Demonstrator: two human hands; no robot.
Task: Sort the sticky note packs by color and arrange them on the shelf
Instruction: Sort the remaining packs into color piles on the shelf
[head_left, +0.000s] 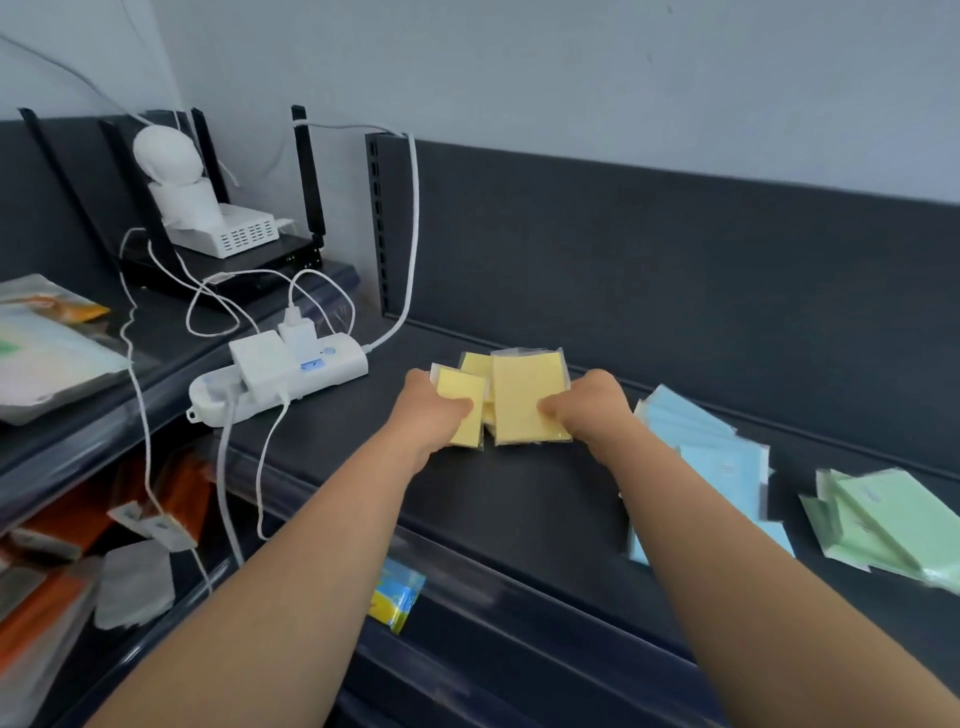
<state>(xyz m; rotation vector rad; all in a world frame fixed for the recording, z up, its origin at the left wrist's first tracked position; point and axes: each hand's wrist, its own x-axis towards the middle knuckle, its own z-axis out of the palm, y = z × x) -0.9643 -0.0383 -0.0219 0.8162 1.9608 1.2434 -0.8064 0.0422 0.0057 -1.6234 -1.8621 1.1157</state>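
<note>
On the dark shelf (519, 499), mid-frame, both hands are in among the yellow packs (475, 362). The left hand (428, 410) has its grip closed on the small pack (464, 415), thumb on top near its right edge. The right hand (592, 408) grips the big pack (524, 395), thumb pressed on its lower right part. These two sit side by side, edges overlapping, with more yellow showing behind and under them. Lifted or resting on the shelf? Can't tell. Off to the right, well apart from the yellow, blue packs (722, 462) lie in a loose spread, partly hidden by the right forearm. Further right, green packs (883, 525) lie fanned near the frame edge. Left of the hands sits a white power strip (280, 379) with plugs in it, and a router (244, 260) stands further back.
</note>
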